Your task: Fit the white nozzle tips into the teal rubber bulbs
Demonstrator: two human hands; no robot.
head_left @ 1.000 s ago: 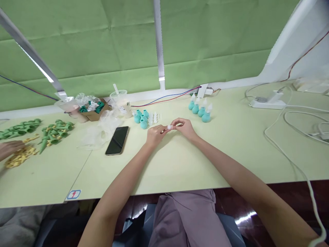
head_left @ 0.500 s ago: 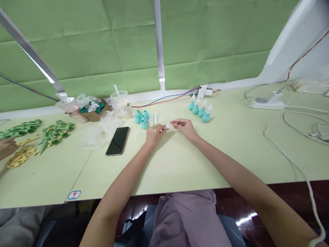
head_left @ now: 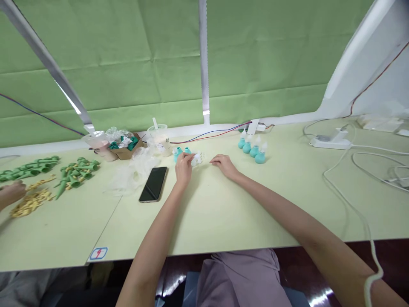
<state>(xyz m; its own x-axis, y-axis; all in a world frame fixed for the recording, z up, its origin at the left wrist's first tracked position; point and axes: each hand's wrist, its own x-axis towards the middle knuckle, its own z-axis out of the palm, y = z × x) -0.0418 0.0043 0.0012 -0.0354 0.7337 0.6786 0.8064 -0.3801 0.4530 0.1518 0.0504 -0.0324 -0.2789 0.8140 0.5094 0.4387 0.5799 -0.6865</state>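
My left hand (head_left: 184, 169) is closed in a pinch over the group of small turquoise bulb-shaped bottles (head_left: 187, 150), hiding some of them. Small white plastic pieces (head_left: 198, 157) lie beside its fingertips, and one white piece appears to be between them. To the right, my right hand (head_left: 225, 166) hovers low over the table, thumb and fingers pressed together; whatever they hold is too small to make out. Farther right stands a slanting row of several turquoise bottles (head_left: 254, 151) fitted with pointed, translucent white tips.
A phone (head_left: 154, 184) lies left of my left arm, near crumpled clear plastic bags (head_left: 128, 170). Behind are drink cups (head_left: 162, 143) and a cardboard box (head_left: 128, 151). Another person's hand (head_left: 12, 194) is by green horn-shaped parts (head_left: 76, 172). White cables (head_left: 341, 187) cross the right side.
My left hand has moved left, away from my right hand, to the turquoise bottles and white pieces. My right hand stays nearby, fingers still pinched. The camera view has shifted slightly.
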